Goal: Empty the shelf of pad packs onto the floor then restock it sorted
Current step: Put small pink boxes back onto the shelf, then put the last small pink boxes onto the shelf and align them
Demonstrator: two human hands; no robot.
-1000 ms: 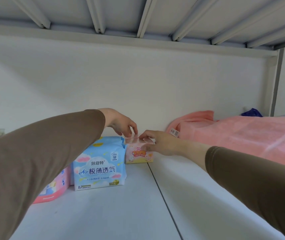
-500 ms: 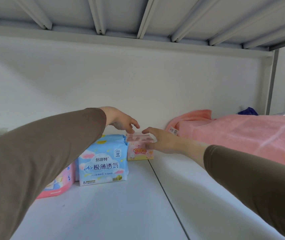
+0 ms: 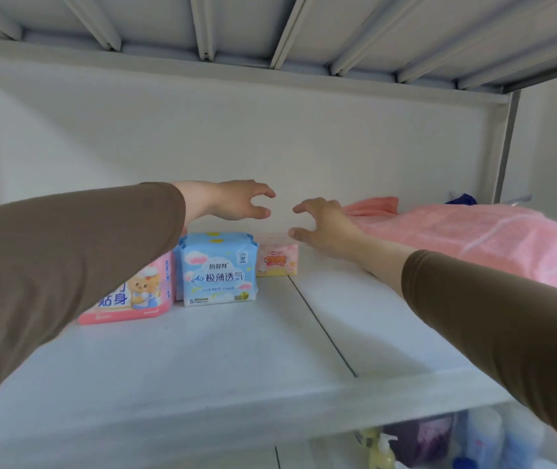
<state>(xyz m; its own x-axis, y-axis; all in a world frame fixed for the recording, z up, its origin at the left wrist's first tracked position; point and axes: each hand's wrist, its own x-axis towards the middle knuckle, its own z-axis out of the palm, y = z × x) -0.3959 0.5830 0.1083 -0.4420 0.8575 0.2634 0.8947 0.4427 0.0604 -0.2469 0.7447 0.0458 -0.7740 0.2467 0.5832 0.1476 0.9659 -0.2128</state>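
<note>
White shelf [image 3: 236, 367], far row, left to right: one pink pad pack [image 3: 135, 296] with a cartoon bear, standing upright, its left part hidden behind the left sleeve; one blue pad pack [image 3: 217, 269] printed "Air", upright, touching the pink one; one small pale pink pad pack [image 3: 277, 257], upright, just beside the blue pack, close to the back wall. Above the blue pack: left hand [image 3: 233, 201], fingers loosely curved, grasping nothing, clear of all packs. Facing it across a small gap: right hand [image 3: 324, 228], fingers likewise loosely curved and released, its thumb at the top right corner of the small pack; contact cannot be told. Far right of shelf: pink towel [image 3: 473, 235], laid flat, with a dark blue item [image 3: 463, 199] behind it. Lower shelf, near right: bottles [image 3: 382, 450], blurred.
</note>
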